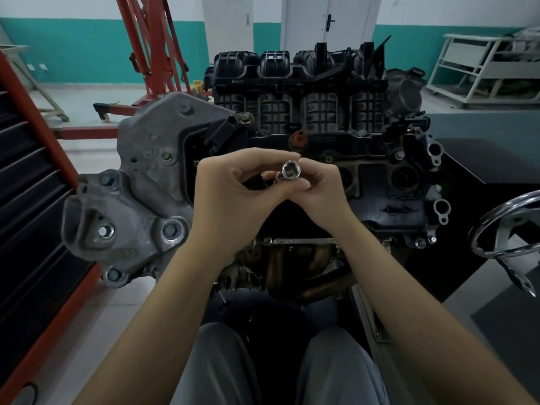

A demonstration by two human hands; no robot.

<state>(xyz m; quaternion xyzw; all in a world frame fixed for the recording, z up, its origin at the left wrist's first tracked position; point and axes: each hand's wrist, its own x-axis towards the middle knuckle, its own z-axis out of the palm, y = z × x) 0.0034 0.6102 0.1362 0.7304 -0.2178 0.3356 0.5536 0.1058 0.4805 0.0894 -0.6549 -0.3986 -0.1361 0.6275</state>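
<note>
Socket: chrome socket (290,171), open end facing the camera, held between both hands.
Right hand (317,190): fingers curled round the socket.
Left hand (233,191): fingertips pinching it, thumbs meeting.
Engine (321,118): directly behind the hands.

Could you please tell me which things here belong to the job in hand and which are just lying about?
Job in hand: shiny chrome socket, held by left hand and right hand; black engine with ribbed plastic manifold beneath them.
Lying about: red steel hoist; white metal rack; chrome handwheel.
</note>
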